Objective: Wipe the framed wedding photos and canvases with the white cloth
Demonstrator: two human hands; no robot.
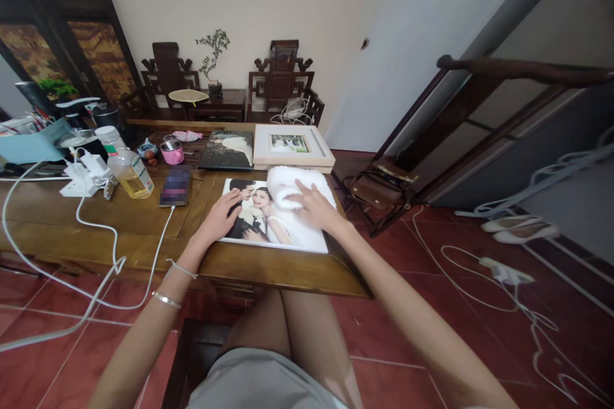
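Observation:
A glossy photo panel (254, 220) of a couple lies on the wooden table in front of me. My left hand (223, 214) rests on its left edge, fingers stretched out and holding nothing. Over the panel's upper right part is a bunched, fluffy white towel (302, 177). My right hand (314, 206) is on the near side of this towel, its fingers spread and slightly blurred. Part of the towel is hidden under that hand.
Behind the panel lie a dark photo album (226, 149) and a white picture frame (293, 144). To the left are a phone (175, 186) on a cable, a bottle (127, 166), a pink cup (172, 152) and a power strip (84, 176). A chair (384, 188) stands right.

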